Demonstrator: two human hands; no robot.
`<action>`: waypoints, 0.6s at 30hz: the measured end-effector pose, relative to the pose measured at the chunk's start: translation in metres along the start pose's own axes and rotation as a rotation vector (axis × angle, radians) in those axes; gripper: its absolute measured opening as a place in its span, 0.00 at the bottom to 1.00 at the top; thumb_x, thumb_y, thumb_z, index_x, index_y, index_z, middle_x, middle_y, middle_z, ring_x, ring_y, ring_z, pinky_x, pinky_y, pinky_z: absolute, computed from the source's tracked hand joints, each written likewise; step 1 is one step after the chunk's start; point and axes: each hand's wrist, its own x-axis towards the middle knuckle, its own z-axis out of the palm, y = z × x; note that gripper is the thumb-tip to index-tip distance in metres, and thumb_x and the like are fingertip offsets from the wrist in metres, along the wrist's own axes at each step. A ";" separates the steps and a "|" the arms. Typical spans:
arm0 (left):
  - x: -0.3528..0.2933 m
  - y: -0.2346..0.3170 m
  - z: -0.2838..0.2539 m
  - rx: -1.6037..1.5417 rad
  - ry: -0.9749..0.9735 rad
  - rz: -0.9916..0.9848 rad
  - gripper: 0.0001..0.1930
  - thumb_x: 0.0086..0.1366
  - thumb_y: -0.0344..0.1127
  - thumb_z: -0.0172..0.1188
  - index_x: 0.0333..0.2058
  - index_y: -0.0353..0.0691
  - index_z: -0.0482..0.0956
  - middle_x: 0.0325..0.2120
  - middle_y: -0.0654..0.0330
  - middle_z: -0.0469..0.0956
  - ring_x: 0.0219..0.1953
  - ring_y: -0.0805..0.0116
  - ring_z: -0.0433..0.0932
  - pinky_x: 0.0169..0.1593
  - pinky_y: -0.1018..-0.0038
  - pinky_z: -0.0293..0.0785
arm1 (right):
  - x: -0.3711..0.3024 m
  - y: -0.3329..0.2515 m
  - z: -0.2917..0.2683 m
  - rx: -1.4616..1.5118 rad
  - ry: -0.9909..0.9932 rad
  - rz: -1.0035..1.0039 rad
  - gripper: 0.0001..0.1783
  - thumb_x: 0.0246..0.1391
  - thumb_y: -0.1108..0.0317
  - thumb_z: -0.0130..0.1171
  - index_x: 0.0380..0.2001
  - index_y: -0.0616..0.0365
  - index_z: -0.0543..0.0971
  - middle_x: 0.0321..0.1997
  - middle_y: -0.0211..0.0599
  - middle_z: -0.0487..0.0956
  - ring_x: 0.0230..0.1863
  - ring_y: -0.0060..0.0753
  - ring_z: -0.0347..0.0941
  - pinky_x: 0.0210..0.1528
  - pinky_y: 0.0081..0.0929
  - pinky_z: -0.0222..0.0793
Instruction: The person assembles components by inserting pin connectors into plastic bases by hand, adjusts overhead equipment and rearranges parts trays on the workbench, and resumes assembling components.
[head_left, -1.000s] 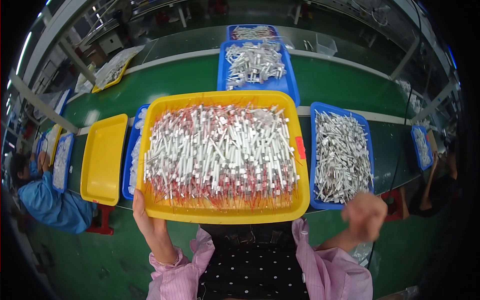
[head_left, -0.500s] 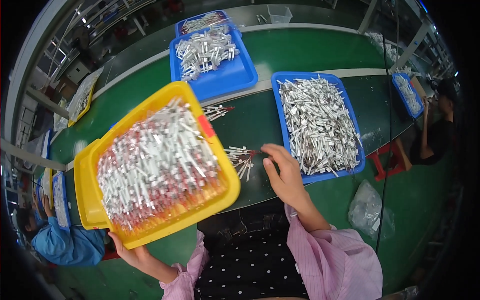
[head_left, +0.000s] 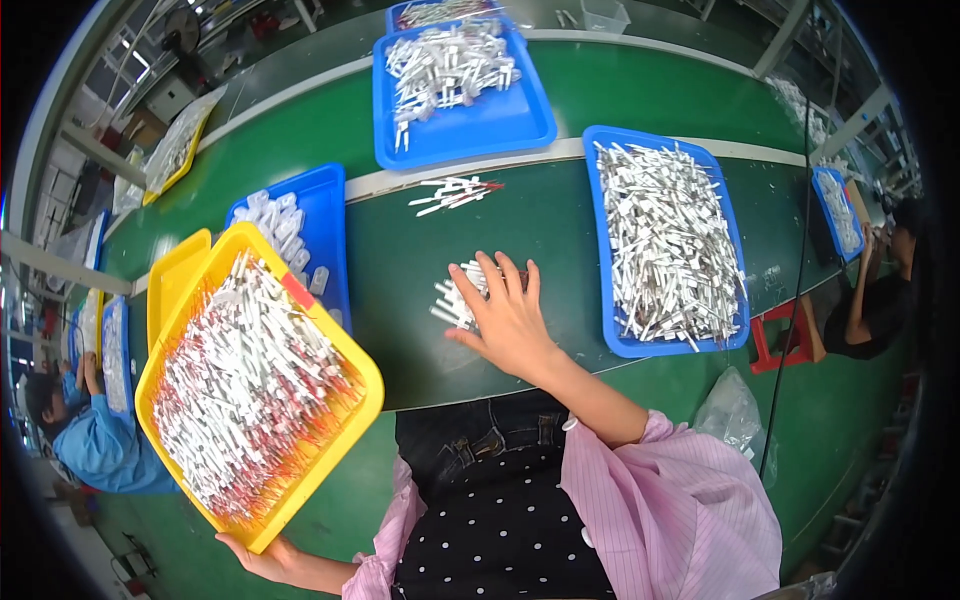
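Yellow tray [head_left: 330,440] now swung off to the person's left and tilted, held at its near corner by left hand [head_left: 262,558], right hand [head_left: 508,318] now spread flat over small pile of white pieces [head_left: 455,300] on green surface [head_left: 420,250]

Bright even overhead light, soft shadows, sharp centre, strong fisheye edges.

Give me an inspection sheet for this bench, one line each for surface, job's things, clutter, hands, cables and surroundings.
Surface: green table, mostly bare in front of the person.
Job's things: yellow tray heaped with white-and-red sticks, held tilted off the table's near edge; small pile of sticks on the table.
Clutter: loose sticks farther back; blue tray of white sticks; two more blue trays.
Hands: left hand under the yellow tray's low corner; right hand flat on the pile, fingers spread.
Cables: nothing seen.
Surroundings: seated co-workers; red stool; plastic bag.
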 end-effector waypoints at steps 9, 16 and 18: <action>-0.026 -0.002 -0.005 -0.011 0.068 -0.072 0.25 0.66 0.43 0.48 0.54 0.30 0.62 0.52 0.50 0.67 0.51 0.57 0.68 0.55 0.59 0.65 | 0.042 0.004 0.004 -0.093 -0.030 -0.138 0.22 0.45 0.61 0.59 0.46 0.52 0.72 0.37 0.37 0.66 0.41 0.39 0.63 0.41 0.43 0.60; -0.029 -0.006 -0.012 -0.061 0.037 -0.152 0.21 0.66 0.41 0.49 0.51 0.31 0.66 0.50 0.51 0.70 0.49 0.59 0.70 0.52 0.62 0.67 | 0.069 0.010 0.002 -0.127 -0.162 -0.056 0.26 0.42 0.79 0.51 0.50 0.56 0.67 0.37 0.48 0.68 0.34 0.49 0.73 0.32 0.41 0.72; -0.027 -0.009 -0.012 -0.069 0.043 -0.168 0.21 0.66 0.42 0.49 0.50 0.31 0.67 0.48 0.52 0.71 0.47 0.61 0.71 0.51 0.63 0.68 | 0.073 0.011 0.003 -0.132 -0.188 -0.014 0.27 0.42 0.80 0.51 0.50 0.56 0.67 0.37 0.48 0.68 0.34 0.50 0.73 0.32 0.42 0.72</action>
